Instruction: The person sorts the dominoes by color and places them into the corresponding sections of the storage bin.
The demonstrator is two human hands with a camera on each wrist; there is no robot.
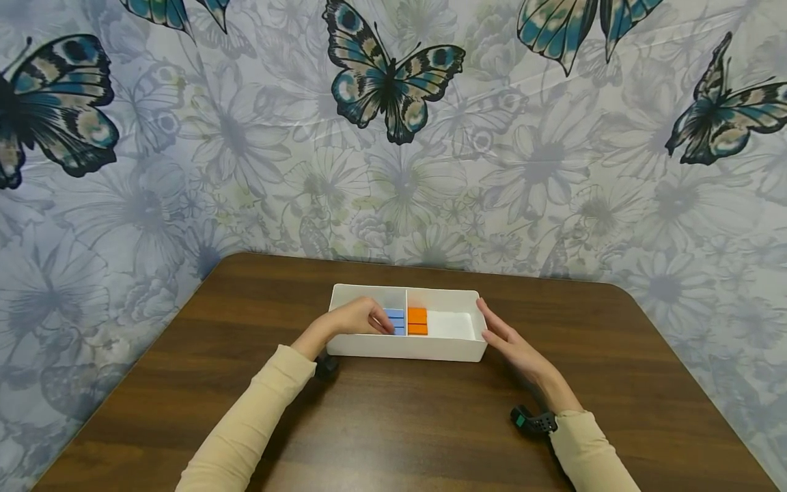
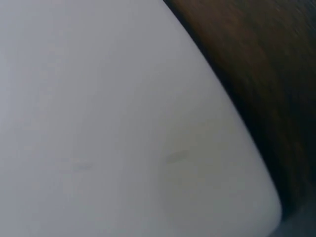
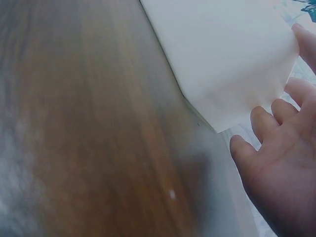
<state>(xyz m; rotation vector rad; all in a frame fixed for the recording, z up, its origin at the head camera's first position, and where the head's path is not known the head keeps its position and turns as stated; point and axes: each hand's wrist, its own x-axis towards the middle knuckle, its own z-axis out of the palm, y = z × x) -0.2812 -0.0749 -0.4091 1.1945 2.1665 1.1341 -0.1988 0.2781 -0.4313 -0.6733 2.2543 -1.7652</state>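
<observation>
On the desk (image 1: pixel 393 424), near its far edge, stands a white tray (image 1: pixel 406 347) with a divider across the middle. Only the head view shows the tray's inside and both arms. The left wrist view is filled by the tray's white outer wall (image 2: pixel 123 123) at very close range, with a strip of dark desk (image 2: pixel 266 74) at the upper right; no hand appears in it. The right wrist view shows the tray's near right corner (image 3: pixel 227 64) from outside, the brown desk surface (image 3: pixel 89 123), and the palm and fingers of the right hand (image 3: pixel 281 168).

Left hand (image 1: pixel 359 320): reaches over the tray's near wall into the left compartment. Its fingers curl down at the blue blocks (image 1: pixel 395 321), fingertips at their left side. Whether they grip the blocks or only touch them cannot be told.

Right hand (image 1: pixel 510 338): lies outside the tray's right end, palm facing the wall, fingers straight and together. It holds nothing. In the right wrist view the fingertips sit just beside the tray corner; contact cannot be confirmed.

Both forearms wear beige sleeves, and each wrist carries a small dark device.

Tray contents: blue blocks stacked against the left side of the divider; orange blocks (image 1: pixel 417 320) stacked against its right side. Each stack sits in its own compartment.
</observation>
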